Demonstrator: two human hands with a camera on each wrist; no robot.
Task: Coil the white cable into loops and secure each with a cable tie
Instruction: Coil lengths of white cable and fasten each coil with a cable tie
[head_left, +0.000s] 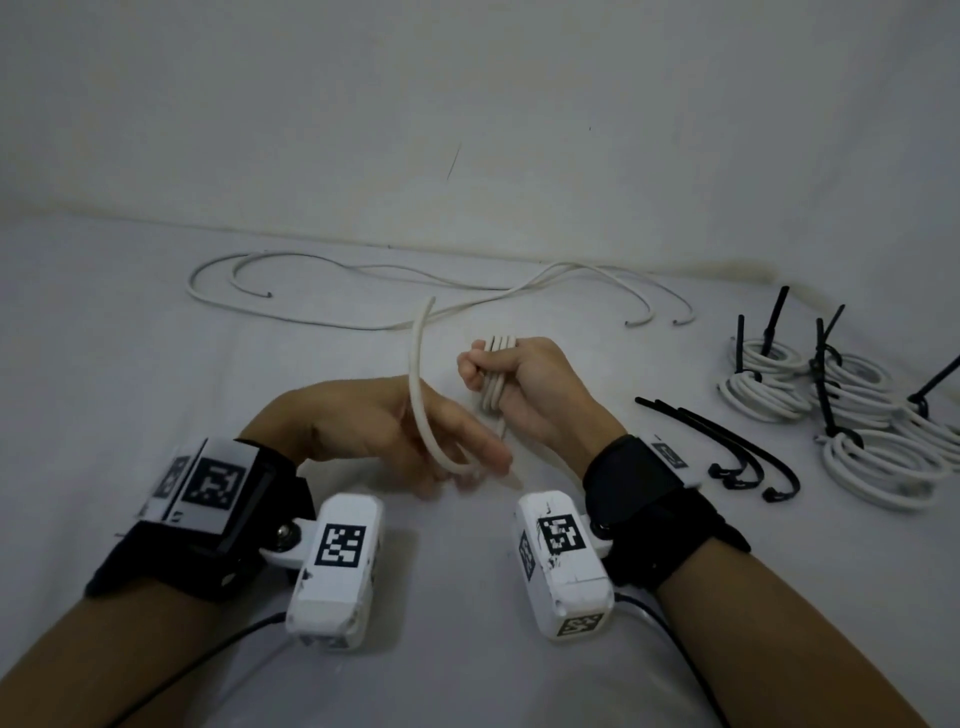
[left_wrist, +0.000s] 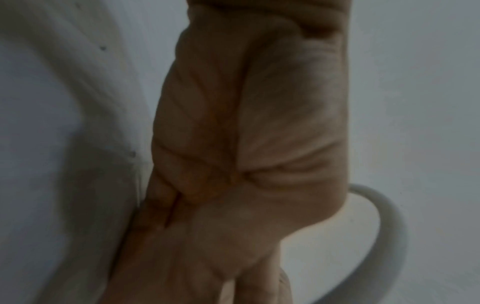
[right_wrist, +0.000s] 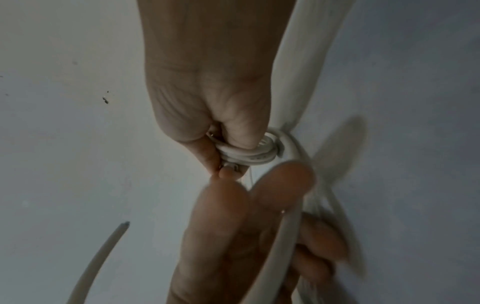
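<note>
Coiled white cable (head_left: 497, 376) clenched in right hand (head_left: 524, 384), left hand (head_left: 384, 431) fingers extended under loose strand

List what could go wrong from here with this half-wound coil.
1. The right hand grips several loops in its fist; if its grip loosens while the next turn is added, the coil in progress may spring apart.
2. The free strand draped over the left hand trails back to the loose cables crossing on the table; pulling it could snag or drag them.
3. The loose cable ties lie to the right, so fetching one means freeing a hand.
</note>
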